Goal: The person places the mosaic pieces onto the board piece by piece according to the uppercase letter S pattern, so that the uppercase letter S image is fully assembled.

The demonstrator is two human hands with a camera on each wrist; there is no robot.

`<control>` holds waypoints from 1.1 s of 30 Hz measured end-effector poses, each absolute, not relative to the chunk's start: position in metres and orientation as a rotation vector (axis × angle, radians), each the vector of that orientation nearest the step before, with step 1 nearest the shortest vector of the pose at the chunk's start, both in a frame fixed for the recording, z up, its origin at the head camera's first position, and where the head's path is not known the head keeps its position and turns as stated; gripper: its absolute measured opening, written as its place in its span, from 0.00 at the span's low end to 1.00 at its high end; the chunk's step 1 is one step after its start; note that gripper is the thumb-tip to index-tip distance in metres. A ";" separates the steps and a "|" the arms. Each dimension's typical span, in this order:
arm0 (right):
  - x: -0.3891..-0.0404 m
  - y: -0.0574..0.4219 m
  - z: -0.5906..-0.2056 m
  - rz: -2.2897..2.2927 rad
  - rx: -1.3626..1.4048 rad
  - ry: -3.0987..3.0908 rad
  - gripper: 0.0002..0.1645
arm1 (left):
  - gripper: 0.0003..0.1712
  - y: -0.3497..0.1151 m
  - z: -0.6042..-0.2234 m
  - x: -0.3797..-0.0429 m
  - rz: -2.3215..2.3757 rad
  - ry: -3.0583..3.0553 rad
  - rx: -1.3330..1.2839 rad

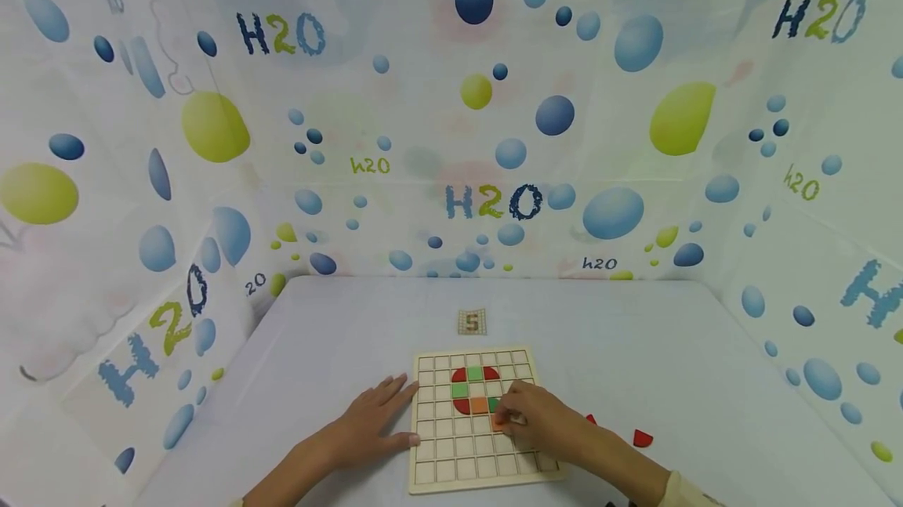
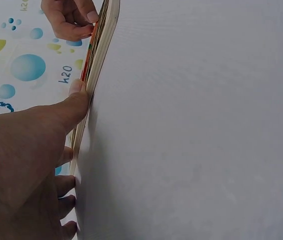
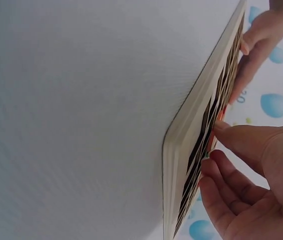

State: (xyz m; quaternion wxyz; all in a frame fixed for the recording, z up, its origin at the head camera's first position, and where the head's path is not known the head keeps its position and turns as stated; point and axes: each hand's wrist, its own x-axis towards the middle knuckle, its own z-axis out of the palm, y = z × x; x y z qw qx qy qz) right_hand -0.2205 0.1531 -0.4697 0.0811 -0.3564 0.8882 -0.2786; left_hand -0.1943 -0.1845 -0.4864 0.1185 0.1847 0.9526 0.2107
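Wood, pale and ruled into square cells, forms the grid board (image 1: 446, 450) we see on the white tabletop (image 1: 600, 350). Set on it, red quarter-rounds (image 1: 459, 375), light green squares (image 1: 475, 373), an orange square (image 1: 479, 405) and a partly covered dark green piece (image 1: 493, 403) trace a round-cornered outline. The right hand (image 1: 534, 417) bends its fingers and thumb close together at a second orange piece (image 1: 497, 424); we cannot tell whether it pinches it. The left hand (image 1: 368, 422), fingers loosely extended, holds nothing and touches the board's left edge. We find loose red pieces (image 1: 642, 438) to the right.
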 end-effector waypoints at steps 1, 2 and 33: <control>-0.220 0.153 -0.470 -0.838 -1.065 2.649 0.05 | 0.53 -0.184 -0.486 -0.194 0.617 2.785 0.542; -0.220 0.154 -0.469 -0.837 -1.066 2.647 0.05 | 0.53 -0.184 -0.486 -0.194 0.618 2.785 0.545; -0.214 0.298 -0.452 -1.057 -0.534 2.776 0.21 | 0.52 -0.184 -0.480 -0.193 0.641 2.778 0.578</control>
